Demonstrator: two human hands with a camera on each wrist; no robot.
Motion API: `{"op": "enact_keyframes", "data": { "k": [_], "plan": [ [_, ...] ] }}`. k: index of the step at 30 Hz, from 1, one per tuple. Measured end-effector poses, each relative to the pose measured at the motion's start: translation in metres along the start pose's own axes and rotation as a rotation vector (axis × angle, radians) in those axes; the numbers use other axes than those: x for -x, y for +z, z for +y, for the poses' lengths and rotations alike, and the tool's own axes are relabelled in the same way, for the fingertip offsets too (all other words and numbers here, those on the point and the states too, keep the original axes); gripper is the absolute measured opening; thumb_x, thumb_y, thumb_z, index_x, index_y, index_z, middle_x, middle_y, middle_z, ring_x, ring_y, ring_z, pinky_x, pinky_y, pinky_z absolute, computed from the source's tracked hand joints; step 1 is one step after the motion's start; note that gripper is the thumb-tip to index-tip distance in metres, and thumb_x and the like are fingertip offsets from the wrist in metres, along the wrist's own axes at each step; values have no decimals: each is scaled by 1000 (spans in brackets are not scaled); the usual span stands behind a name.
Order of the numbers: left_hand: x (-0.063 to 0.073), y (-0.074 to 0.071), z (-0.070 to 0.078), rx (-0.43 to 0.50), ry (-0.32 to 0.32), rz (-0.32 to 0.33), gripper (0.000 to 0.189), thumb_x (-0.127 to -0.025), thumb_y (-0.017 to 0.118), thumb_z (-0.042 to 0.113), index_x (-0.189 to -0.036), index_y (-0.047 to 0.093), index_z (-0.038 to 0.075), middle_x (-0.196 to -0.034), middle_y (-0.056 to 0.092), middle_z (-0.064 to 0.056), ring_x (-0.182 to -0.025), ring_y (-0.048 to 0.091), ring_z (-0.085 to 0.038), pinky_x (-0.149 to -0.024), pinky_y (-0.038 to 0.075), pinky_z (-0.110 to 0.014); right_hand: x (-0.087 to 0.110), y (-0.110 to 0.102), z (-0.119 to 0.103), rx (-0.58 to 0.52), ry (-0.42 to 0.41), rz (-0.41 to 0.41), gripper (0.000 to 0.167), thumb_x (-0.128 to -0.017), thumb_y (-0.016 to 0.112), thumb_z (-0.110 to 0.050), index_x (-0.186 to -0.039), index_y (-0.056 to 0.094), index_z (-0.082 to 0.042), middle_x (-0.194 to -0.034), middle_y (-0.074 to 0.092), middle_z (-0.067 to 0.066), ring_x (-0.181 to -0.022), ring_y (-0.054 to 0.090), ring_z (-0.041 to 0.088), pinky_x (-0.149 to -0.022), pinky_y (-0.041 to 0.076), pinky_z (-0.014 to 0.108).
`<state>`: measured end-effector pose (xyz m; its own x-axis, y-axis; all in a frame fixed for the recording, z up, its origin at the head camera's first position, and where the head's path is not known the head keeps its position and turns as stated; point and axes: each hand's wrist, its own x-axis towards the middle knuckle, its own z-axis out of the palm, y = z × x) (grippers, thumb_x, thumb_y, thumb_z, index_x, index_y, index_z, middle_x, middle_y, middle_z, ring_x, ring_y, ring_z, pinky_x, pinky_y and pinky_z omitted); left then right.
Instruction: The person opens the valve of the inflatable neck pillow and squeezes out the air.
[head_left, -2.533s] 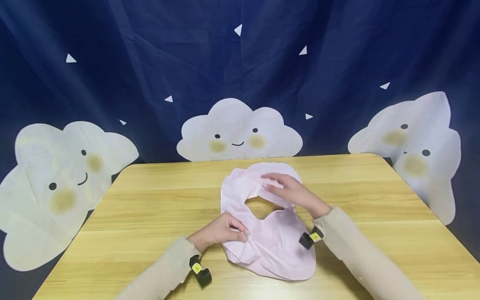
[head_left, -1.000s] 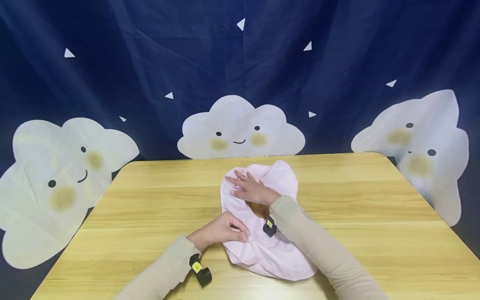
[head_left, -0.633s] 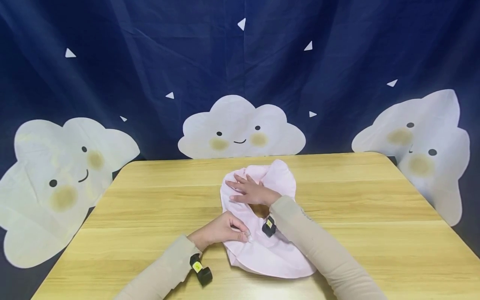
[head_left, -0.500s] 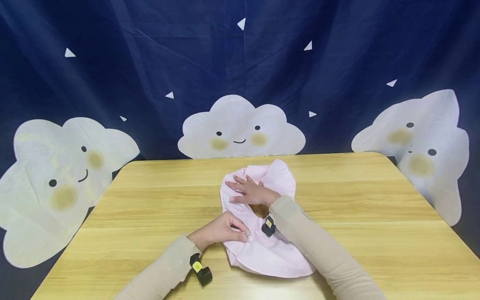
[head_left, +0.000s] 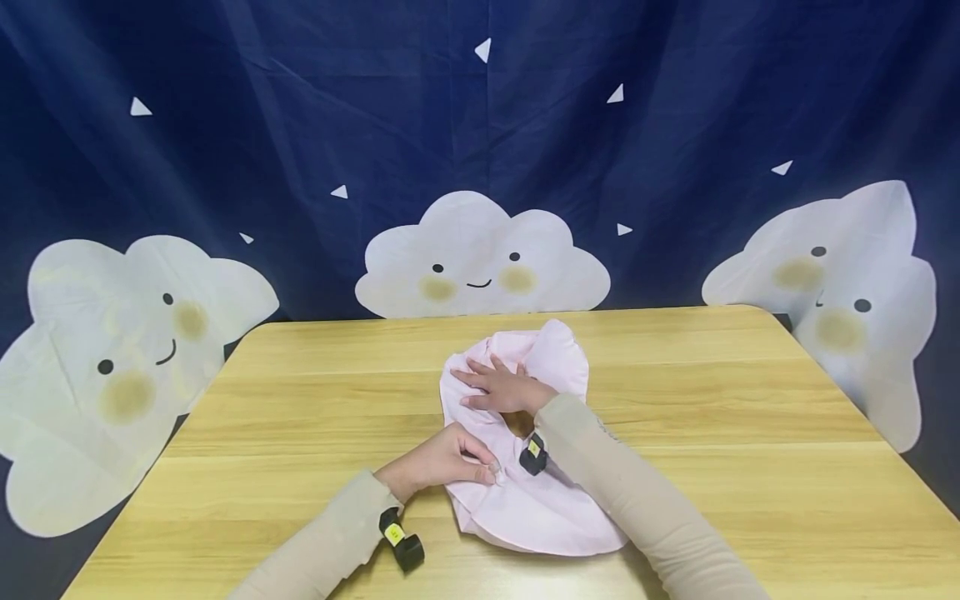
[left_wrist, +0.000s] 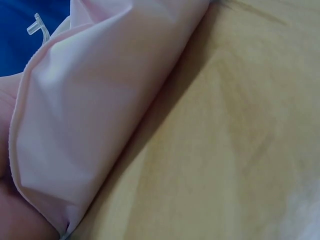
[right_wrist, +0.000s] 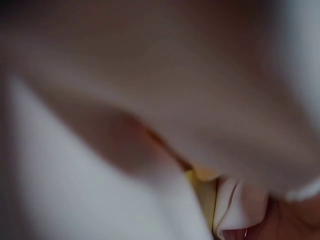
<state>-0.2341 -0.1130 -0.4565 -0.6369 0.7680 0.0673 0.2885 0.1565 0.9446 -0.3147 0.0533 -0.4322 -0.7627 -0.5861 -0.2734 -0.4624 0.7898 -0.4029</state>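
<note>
A pale pink inflatable neck pillow (head_left: 543, 517), soft and wrinkled with an opening in its middle, lies on the table. My left hand (head_left: 442, 457) pinches a small clear valve on its near left part between thumb and forefinger. In the left wrist view, a clear plastic plug (left_wrist: 37, 25) sticks up beyond the pink pillow (left_wrist: 85, 110). With fingers spread, my right hand (head_left: 504, 389) presses flat on the pillow's far left part. The right forearm covers some of its right side. Blurred close surfaces fill most of the right wrist view.
The light wooden table (head_left: 300, 392) has rounded far corners. Behind it hangs a dark blue curtain (head_left: 300, 100) with white clouds and small triangles. Both wrists carry black cameras on bands, the left camera (head_left: 408, 552) hanging beside the pillow.
The right hand has shifted left from the pillow's far right part and now presses with fingers spread. The pillow looks flatter and narrower. My left hand has kept its pinch.
</note>
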Motion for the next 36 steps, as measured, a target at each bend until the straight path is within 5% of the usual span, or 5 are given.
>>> {"op": "enact_keyframes", "data": {
  "k": [24,31,36],
  "plan": [
    [0,-1,1,-16,-6,-5,16,-79,72,4,-87,70,-10,-82,70,-22,-78,59,1,-79,49,-19,-3,1,-1,94,36,-59,51,-100,32,-46,-149,20,-39,-159,3,-6,-143,-6,33,-107,1,67],
    [0,0,0,-22,6,1,15,-79,73,4,-86,71,-9,-81,70,-20,-77,59,0,-77,49,-20,2,-5,3,-22,-13,-17,55,-98,39,-48,-148,24,-34,-159,8,-2,-143,-2,35,-107,0,66],
    [0,0,2,-14,-1,3,17,-79,73,5,-87,70,-9,-82,70,-19,-78,61,0,-80,50,-21,15,-17,8,-216,-118,56,56,-99,43,-38,-149,24,-21,-158,11,8,-143,2,35,-113,1,55]
  ]
}}
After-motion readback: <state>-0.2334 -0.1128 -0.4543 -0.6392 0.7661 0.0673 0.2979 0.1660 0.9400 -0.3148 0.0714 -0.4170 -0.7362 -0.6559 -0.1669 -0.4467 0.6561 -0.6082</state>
